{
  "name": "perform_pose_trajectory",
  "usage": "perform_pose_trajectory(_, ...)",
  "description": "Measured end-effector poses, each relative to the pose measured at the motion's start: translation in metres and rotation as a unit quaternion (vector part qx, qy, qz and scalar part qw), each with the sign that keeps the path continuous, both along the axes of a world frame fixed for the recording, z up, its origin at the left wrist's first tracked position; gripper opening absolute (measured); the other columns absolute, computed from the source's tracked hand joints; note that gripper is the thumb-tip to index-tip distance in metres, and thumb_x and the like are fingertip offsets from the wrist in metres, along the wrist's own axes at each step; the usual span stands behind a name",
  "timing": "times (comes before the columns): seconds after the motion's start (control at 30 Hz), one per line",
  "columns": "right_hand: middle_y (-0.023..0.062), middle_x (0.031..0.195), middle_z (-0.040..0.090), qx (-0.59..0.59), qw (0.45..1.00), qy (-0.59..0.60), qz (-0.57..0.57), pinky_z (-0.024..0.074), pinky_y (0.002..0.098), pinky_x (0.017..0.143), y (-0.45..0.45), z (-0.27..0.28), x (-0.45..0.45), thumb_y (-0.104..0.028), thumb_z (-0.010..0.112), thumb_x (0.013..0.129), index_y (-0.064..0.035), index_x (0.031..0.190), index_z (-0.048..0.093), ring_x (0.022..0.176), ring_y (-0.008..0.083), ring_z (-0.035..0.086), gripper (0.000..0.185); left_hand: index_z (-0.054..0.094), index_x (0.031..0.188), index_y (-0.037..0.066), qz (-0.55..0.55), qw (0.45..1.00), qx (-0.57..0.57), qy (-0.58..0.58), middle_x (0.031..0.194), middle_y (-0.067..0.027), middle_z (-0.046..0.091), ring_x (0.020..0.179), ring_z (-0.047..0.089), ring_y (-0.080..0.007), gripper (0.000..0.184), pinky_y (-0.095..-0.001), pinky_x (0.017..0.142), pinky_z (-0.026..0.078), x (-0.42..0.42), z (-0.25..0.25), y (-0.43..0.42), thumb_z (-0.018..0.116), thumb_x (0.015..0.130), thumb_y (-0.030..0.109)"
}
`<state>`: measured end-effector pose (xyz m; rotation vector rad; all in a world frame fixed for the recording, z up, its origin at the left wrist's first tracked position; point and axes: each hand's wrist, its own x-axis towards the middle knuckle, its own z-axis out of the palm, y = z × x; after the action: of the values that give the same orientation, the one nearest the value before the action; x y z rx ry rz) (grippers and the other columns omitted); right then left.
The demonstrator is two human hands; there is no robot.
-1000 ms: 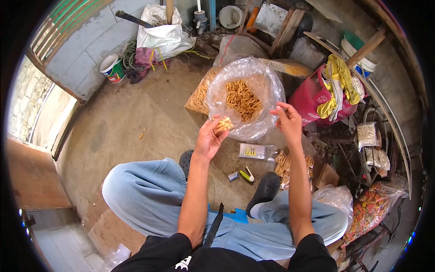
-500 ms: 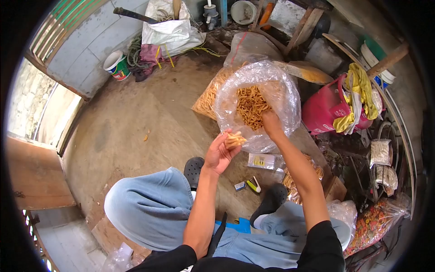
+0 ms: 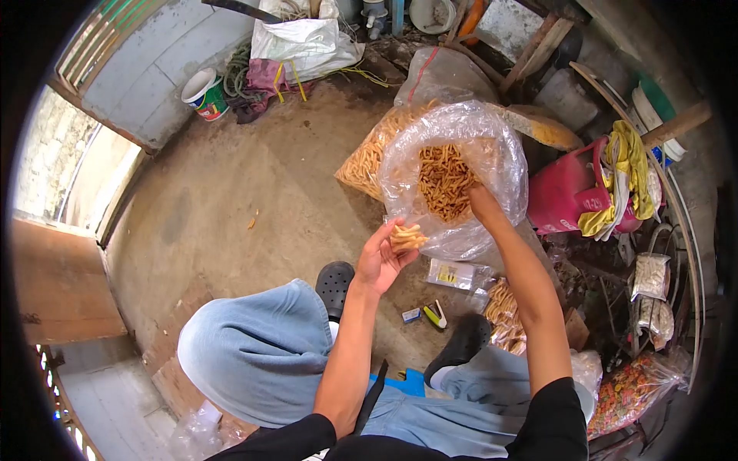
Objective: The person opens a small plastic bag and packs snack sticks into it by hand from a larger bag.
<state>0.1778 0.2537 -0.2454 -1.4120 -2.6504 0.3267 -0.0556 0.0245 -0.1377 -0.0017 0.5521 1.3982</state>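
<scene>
A small bunch of pale stick snacks (image 3: pixel 407 237) is in my left hand (image 3: pixel 379 259), its fingers curled round them, near the lower left edge of the big clear plastic bag (image 3: pixel 500 154). Brown stick snacks (image 3: pixel 443 178) fill the middle of that open bag. My right hand (image 3: pixel 483 201) reaches into the bag at the right side of the snacks; its fingers are hidden. Below the bag lie a pack of clear plastic sleeves (image 3: pixel 453 273), a green stapler (image 3: pixel 436 316) and a small blue box (image 3: pixel 411 315).
A fuller bag of snacks (image 3: pixel 369 157) leans behind the open bag. Filled packets (image 3: pixel 503 311) lie by my right foot. A pink tub (image 3: pixel 561 192) with yellow cloth stands right. A paint bucket (image 3: pixel 206 96) and white sack (image 3: pixel 307 46) are at the back left.
My right hand has gone from above the bag's right rim down into the snacks. My left hand still holds its bunch. The view has shifted, so the scene sits further right.
</scene>
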Motion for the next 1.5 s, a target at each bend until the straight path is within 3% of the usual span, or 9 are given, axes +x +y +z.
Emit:
perform_pose_trajectory(0.17, 0.0235, 0.112, 0.056, 0.067, 0.986, 0.152, 0.007, 0.0457, 0.0423, 0.088, -0.006, 0.003, -0.015, 0.000, 0.048, 0.080, 0.0046, 0.098, 0.060, 0.108, 0.0378, 0.053, 0.022, 0.057, 0.111, 0.010, -0.013, 1.000, 0.003, 0.009, 0.111, -0.0115, 0.063, 0.093, 0.066, -0.0218, 0.028, -0.0348, 0.076, 0.057, 0.001, 0.004, 0.001, 0.056, 0.091, 0.029)
perform_pose_trajectory(0.33, 0.0145, 0.095, 0.056, 0.182, 0.963, -0.114, 0.162, 0.0470, 0.0373, 0.083, 0.000, 0.011, -0.030, -0.006, 0.053, 0.076, -0.0023, 0.092, 0.060, 0.098, 0.0300, 0.054, 0.018, 0.057, 0.112, 0.011, -0.021, 1.000, 0.004, 0.015, 0.105, -0.0130, 0.065, 0.094, 0.065, -0.0244, 0.028, -0.0364, 0.076, 0.056, 0.003, 0.006, 0.002, 0.053, 0.092, 0.030)
perform_pose_trajectory(0.53, 0.0074, 0.094, 0.058, 0.223, 0.948, -0.072, 0.216, 0.0486, 0.0355, 0.079, 0.013, -0.008, -0.034, -0.008, 0.055, 0.074, -0.0058, 0.089, 0.062, 0.095, 0.0253, 0.054, 0.016, 0.056, 0.112, 0.011, -0.017, 1.000, -0.002, 0.017, 0.107, -0.0133, 0.065, 0.095, 0.065, -0.0250, 0.028, -0.0366, 0.077, 0.056, 0.005, 0.003, 0.003, 0.053, 0.092, 0.030)
perform_pose_trajectory(0.77, 0.0067, 0.096, 0.058, 0.195, 0.948, -0.107, 0.226, 0.0497, 0.0381, 0.076, 0.016, -0.003, -0.039, -0.008, 0.052, 0.076, -0.0052, 0.095, 0.061, 0.097, 0.0245, 0.054, 0.021, 0.056, 0.113, 0.010, -0.016, 1.000, 0.004, 0.019, 0.107, -0.0148, 0.065, 0.093, 0.066, -0.0246, 0.029, -0.0360, 0.076, 0.056, 0.005, 0.004, 0.002, 0.053, 0.092, 0.030)
perform_pose_trajectory(1.07, 0.0146, 0.087, 0.062, 0.152, 0.976, -0.097, 0.124, 0.0509, 0.0418, 0.071, 0.000, -0.002, -0.032, -0.004, 0.048, 0.079, -0.0018, 0.082, 0.061, 0.083, 0.0322, 0.061, 0.013, 0.056, 0.113, 0.008, -0.006, 0.999, 0.005, 0.036, 0.110, -0.0148, 0.064, 0.095, 0.066, -0.0241, 0.030, -0.0358, 0.076, 0.057, 0.003, 0.014, -0.002, 0.053, 0.092, 0.030)
perform_pose_trajectory(1.17, 0.0168, 0.080, 0.062, 0.127, 0.991, 0.027, 0.036, 0.0506, 0.0399, 0.065, -0.037, 0.044, -0.038, -0.004, 0.050, 0.082, 0.0009, 0.087, 0.060, 0.072, 0.0307, 0.062, 0.012, 0.054, 0.113, 0.009, -0.010, 0.999, 0.017, 0.027, 0.112, -0.0139, 0.062, 0.098, 0.064, -0.0247, 0.028, -0.0366, 0.076, 0.057, 0.002, 0.016, -0.002, 0.053, 0.092, 0.027)
perform_pose_trajectory(1.27, 0.0136, 0.076, 0.064, 0.013, 0.953, 0.282, -0.110, 0.0482, 0.0314, 0.056, -0.074, 0.085, -0.037, -0.008, 0.056, 0.086, 0.0016, 0.093, 0.059, 0.062, 0.0204, 0.059, 0.012, 0.054, 0.112, 0.008, -0.011, 0.999, 0.021, 0.040, 0.112, -0.0133, 0.062, 0.098, 0.064, -0.0244, 0.028, -0.0358, 0.076, 0.057, 0.002, 0.020, -0.004, 0.052, 0.092, 0.028)
perform_pose_trajectory(1.37, 0.0033, 0.081, 0.065, -0.255, 0.788, 0.524, -0.198, 0.0384, 0.0187, 0.051, -0.106, 0.135, -0.024, -0.012, 0.059, 0.089, -0.0009, 0.096, 0.060, 0.059, 0.0043, 0.050, 0.014, 0.054, 0.112, 0.008, -0.013, 0.999, 0.029, 0.035, 0.110, -0.0125, 0.063, 0.097, 0.064, -0.0236, 0.028, -0.0346, 0.076, 0.058, 0.004, 0.025, -0.007, 0.052, 0.093, 0.028)
perform_pose_trajectory(1.5, 0.0059, 0.082, 0.065, -0.310, 0.744, 0.571, -0.155, 0.0392, 0.0198, 0.051, -0.150, 0.218, -0.009, -0.008, 0.056, 0.090, -0.0018, 0.097, 0.058, 0.060, 0.0058, 0.051, 0.010, 0.055, 0.113, 0.007, -0.022, 0.998, 0.052, 0.034, 0.107, -0.0131, 0.065, 0.095, 0.065, -0.0234, 0.029, -0.0341, 0.076, 0.058, 0.009, 0.034, -0.011, 0.050, 0.094, 0.028)
